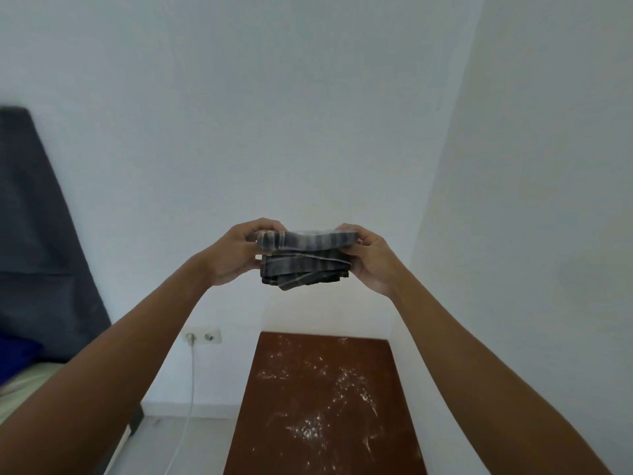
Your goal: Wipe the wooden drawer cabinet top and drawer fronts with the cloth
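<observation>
Head view: the left hand (236, 253) and right hand (371, 258) each have a grip clamped on one end of the folded striped cloth (303, 258), held raised before the wall. Below it, apart, the wooden cabinet top (325, 402) shows scattered white dust.

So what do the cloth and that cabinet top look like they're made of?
The cloth looks like soft woven fabric, grey-striped and folded in layers between the left hand and right hand. The cabinet top looks like reddish-brown wood or veneer, smooth, with white powdery specks.

Both bare arms reach forward and up; the left hand (233, 255) and right hand (371, 260) face each other, fingers curled, clasping.
</observation>
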